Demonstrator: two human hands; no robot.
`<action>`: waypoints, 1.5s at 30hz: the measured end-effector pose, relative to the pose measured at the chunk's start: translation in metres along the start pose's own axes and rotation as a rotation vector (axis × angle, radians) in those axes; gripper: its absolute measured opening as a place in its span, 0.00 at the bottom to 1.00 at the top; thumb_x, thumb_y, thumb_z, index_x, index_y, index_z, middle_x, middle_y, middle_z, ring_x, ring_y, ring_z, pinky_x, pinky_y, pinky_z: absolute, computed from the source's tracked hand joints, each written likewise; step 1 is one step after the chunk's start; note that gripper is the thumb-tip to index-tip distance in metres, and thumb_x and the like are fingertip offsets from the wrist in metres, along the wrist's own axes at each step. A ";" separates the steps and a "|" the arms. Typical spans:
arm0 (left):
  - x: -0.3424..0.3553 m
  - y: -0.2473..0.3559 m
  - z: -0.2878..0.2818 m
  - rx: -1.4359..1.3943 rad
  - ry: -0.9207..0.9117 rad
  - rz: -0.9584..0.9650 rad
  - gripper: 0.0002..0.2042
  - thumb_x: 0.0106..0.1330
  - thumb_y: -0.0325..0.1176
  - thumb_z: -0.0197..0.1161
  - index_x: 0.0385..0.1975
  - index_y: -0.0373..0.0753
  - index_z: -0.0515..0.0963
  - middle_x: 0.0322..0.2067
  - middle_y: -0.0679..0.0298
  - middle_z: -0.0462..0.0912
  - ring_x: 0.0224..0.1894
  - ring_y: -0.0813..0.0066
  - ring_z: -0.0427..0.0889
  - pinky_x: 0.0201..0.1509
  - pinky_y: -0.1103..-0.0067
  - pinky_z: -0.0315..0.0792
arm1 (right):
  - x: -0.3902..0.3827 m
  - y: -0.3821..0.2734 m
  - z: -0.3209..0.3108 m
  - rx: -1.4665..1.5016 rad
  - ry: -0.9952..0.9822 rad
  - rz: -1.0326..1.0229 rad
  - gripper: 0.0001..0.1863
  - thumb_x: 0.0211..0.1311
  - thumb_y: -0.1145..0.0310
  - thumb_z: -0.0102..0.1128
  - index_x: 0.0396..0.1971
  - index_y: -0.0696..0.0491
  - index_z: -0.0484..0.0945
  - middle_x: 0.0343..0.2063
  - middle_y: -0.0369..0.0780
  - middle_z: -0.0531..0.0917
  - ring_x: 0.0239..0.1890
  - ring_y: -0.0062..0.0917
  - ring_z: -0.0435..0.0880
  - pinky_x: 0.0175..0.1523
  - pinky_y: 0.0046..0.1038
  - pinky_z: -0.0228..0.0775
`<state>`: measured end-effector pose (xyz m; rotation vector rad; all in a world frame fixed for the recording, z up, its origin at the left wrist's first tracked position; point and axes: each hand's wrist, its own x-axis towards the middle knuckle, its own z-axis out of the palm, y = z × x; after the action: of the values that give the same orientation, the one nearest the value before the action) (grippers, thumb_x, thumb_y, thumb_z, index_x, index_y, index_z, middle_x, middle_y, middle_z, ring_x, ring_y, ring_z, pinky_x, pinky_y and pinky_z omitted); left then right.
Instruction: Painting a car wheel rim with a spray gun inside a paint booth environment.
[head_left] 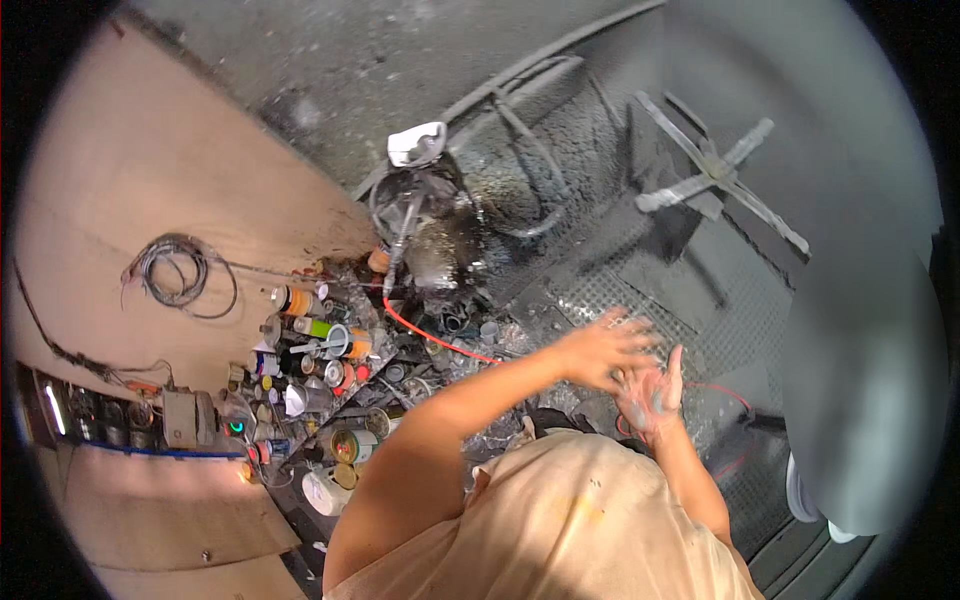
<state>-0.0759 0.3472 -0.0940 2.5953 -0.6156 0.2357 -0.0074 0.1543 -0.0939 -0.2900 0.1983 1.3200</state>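
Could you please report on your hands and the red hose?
Left hand and right hand open. Red hose joined to slim tool. Left forearm partly blocks view of hose.

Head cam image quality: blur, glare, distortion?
Head view: bare left hand smeared by blur, bare right hand clearer; large smooth grey shape at right soft, lacking detail; bright glare on dark glossy surface; black fisheye surround; shadow low on beige fabric shirt.

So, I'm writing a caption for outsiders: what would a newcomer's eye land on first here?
Probably the colourful crowd of cans and tubs at left, below the coiled cable. Next, the bright red hose running from a long metal tool toward the left arm. Then the grey four-armed frame at upper right.
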 end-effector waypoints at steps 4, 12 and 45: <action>-0.108 -0.048 -0.103 0.372 0.441 -0.577 0.33 0.48 0.46 0.73 0.55 0.37 0.76 0.62 0.50 0.75 0.66 0.49 0.70 0.68 0.56 0.61 | -0.024 -0.007 0.052 -0.261 -0.205 0.144 0.61 0.62 0.18 0.27 0.72 0.63 0.60 0.71 0.55 0.65 0.71 0.46 0.68 0.70 0.48 0.65; -0.301 -0.140 -0.168 0.373 0.645 -1.306 0.25 0.63 0.46 0.72 0.48 0.30 0.76 0.44 0.43 0.83 0.49 0.45 0.80 0.55 0.62 0.73 | -0.029 -0.010 0.010 -0.426 0.212 -0.063 0.48 0.70 0.28 0.39 0.67 0.59 0.68 0.55 0.47 0.82 0.50 0.32 0.83 0.49 0.29 0.73; 0.245 0.234 0.098 -1.519 -0.468 -0.262 0.20 0.75 0.32 0.57 0.63 0.32 0.66 0.52 0.63 0.77 0.52 0.77 0.74 0.58 0.77 0.70 | -0.270 -0.172 0.037 -0.822 1.094 -1.528 0.35 0.64 0.79 0.54 0.71 0.55 0.57 0.50 0.44 0.75 0.51 0.30 0.80 0.47 0.32 0.81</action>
<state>0.0386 0.0217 -0.0232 1.1770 -0.3278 -0.6896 0.0942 -0.1203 0.0403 -1.4950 0.2379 -0.4622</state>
